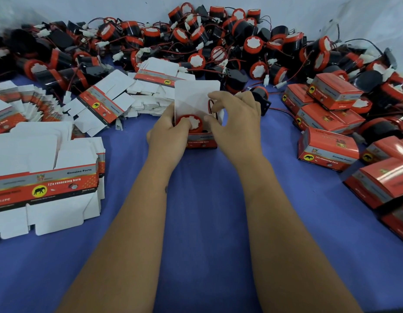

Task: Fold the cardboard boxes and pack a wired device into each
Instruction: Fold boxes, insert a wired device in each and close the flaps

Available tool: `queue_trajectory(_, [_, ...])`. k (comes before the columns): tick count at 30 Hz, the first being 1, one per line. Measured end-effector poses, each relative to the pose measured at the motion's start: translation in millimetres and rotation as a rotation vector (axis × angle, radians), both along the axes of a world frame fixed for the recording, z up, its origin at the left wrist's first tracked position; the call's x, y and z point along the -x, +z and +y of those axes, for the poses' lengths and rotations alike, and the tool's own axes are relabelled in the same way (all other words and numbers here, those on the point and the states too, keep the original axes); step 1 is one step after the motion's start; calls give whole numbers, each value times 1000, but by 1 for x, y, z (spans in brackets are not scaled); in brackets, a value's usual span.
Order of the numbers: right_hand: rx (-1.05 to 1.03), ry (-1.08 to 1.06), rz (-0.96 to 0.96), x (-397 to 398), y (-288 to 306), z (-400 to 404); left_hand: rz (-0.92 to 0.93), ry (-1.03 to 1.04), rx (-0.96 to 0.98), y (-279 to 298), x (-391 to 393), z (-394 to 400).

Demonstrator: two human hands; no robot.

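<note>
Left hand (167, 132) grips the open box (201, 140) mid-surface (196, 222), thumb on the red-faced horn (188, 123) seated inside, right hand (234, 120) pinches its red/black wire (211, 107) at the raised lid flap (193, 96), flat cartons (44, 181) left, packed boxes (329, 147) right, loose horns (196, 37) piled behind.
</note>
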State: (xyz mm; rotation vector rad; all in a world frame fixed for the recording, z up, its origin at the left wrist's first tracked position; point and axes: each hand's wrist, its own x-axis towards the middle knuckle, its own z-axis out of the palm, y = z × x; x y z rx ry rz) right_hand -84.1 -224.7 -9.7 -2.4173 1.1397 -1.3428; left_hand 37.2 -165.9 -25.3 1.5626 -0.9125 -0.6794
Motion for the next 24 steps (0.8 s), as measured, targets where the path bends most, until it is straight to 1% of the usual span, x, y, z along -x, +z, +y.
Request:
queue_trajectory(2, [-14, 19, -23, 0, -1, 0, -7, 0, 2, -1, -1, -1])
queue_trajectory(6, [-107, 95, -81, 2, -1, -2, -10, 10, 4, -2, -2, -1])
queue_trajectory(10, [-119, 159, -81, 1, -1, 1, -25, 12, 12, -3, -1, -1])
queue_trajectory(14, [-154, 165, -81, -1, -1, 2, -24, 8, -1, -1, -1, -1])
queue_trajectory(17, [-250, 167, -139, -1, 0, 3, -30, 38, 4, 0, 2, 0])
queue_trajectory(21, [-361, 222, -195, 1, 4, 6, -156, 77, -3, -2, 7, -3])
queue_trajectory(24, [-459, 262, -264, 2, 5, 9, -183, 76, -34, -3, 8, -5])
